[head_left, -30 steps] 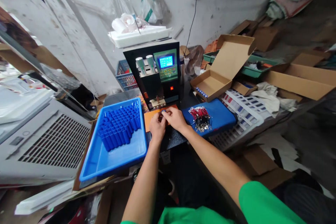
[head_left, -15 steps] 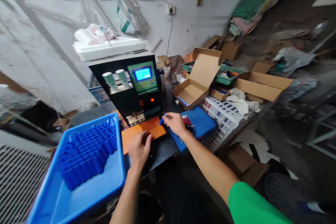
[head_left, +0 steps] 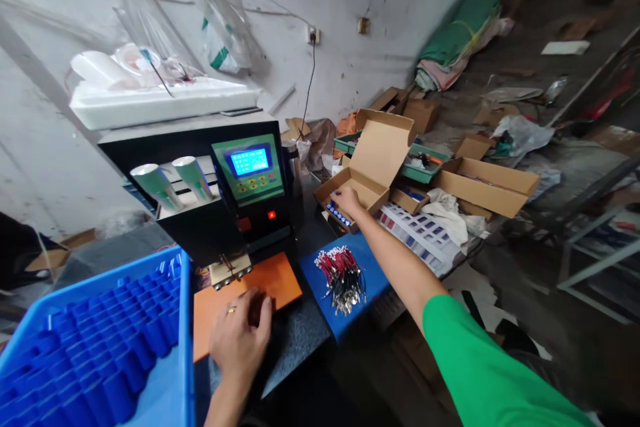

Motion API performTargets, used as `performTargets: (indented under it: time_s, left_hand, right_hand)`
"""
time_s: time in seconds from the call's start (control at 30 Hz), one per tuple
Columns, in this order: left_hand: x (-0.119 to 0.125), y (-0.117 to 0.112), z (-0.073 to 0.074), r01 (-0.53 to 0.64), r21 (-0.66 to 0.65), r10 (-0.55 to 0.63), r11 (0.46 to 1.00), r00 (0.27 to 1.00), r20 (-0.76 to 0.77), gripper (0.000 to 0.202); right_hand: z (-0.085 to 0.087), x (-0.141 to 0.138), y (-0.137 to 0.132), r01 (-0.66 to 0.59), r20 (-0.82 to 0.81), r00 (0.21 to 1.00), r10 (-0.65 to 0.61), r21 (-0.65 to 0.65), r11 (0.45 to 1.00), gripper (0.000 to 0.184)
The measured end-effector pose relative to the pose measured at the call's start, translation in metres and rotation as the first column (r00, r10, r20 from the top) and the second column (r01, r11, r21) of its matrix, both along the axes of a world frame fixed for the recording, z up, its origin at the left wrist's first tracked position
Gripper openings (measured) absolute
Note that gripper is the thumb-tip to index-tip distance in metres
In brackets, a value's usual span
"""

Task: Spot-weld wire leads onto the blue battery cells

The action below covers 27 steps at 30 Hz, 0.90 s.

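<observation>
Right hand [head_left: 346,200] pinches a blue cylinder [head_left: 333,203] inside a cardboard box [head_left: 383,153] | left hand [head_left: 243,333] (wearing a gold ring [head_left: 231,310]) loosely open over the orange board [head_left: 281,279]

Lit softly and fairly evenly across the pale wall [head_left: 350,73], sinking into murk at the upper right and below the table [head_left: 300,353]. Glowing vivid blue at the screen [head_left: 250,161], with a red pinpoint from the small lamp [head_left: 271,215]. Glinting on the cylinders [head_left: 155,183]; darkly shadowed beneath the left hand [head_left: 243,333]. Clearest near the middle, stretched and smeared toward the edges, notably at the blue tubes [head_left: 90,340] and rack [head_left: 600,247].
</observation>
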State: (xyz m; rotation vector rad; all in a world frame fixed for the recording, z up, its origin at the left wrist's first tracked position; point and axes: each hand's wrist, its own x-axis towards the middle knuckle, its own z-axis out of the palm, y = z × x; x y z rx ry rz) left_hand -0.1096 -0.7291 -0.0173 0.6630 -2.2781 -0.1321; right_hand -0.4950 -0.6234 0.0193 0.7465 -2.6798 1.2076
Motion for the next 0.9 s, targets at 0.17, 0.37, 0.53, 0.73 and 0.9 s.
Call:
performTargets:
  time_s: [0.17, 0.37, 0.53, 0.73, 0.9]
  left_hand:
    - [0.000, -0.001, -0.002, 0.002, -0.039, -0.002, 0.999, 1.000, -0.011, 0.030]
    - [-0.002, 0.000, -0.002, 0.006, -0.073, -0.007, 0.997, 1.000, -0.017, 0.031]
    - [-0.002, 0.001, -0.003, 0.004, -0.062, -0.005, 0.998, 1.000, -0.013, 0.031]
    - [-0.003, 0.003, -0.003, -0.011, -0.073, 0.012, 0.997, 1.000, 0.006, 0.031]
    - [-0.005, 0.005, -0.001, -0.020, -0.033, 0.021, 0.999, 0.999, 0.033, 0.034]
  right_hand:
    - [-0.017, -0.010, -0.010, -0.164, 0.110, 0.982, 0.155, 0.080, 0.983, 0.028]
    - [-0.021, -0.014, -0.014, -0.296, 0.136, 0.950, 0.282, 0.101, 0.950, 0.045]
    - [-0.027, -0.018, -0.020, -0.320, 0.150, 0.943, 0.297, 0.162, 0.933, 0.053]
    - [-0.022, -0.016, -0.018, -0.306, 0.151, 0.949, 0.277, 0.227, 0.924, 0.057]
    - [0.004, -0.003, -0.003, -0.276, 0.102, 0.961, 0.258, 0.257, 0.926, 0.051]
